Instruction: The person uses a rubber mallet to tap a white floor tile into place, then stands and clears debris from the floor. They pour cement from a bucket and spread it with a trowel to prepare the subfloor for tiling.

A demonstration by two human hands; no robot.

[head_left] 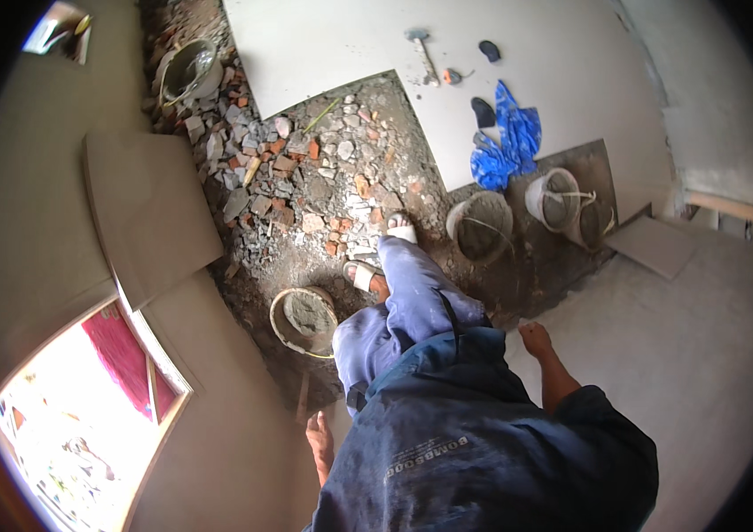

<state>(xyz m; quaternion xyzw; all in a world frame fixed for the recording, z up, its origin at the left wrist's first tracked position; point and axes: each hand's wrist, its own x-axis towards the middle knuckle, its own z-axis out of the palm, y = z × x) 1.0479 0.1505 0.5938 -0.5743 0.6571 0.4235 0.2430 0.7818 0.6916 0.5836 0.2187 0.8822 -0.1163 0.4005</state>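
Observation:
My left hand [319,434] hangs low beside my body, its fingers loosely apart, with nothing visible in it. Just beyond it a thin brown strip [303,396] stands out against the ground; I cannot tell that they touch. My right hand [534,339] is out to the right above the pale floor [642,355], fingers curled in and nothing seen in them. Ahead of my left hand sits a bucket of grey mortar [307,323], close to my sandalled feet [364,275]. Another mortar bucket [480,227] stands ahead of my right hand.
Broken brick and stone rubble [279,191] covers the ground ahead. Two more buckets [554,199] stand at right, another bucket [190,73] far left. Large pale tiles [323,44] bear a hammer [422,58], a blue plastic sheet [509,137] and dark pads [483,112]. A loose tile [651,246] lies right.

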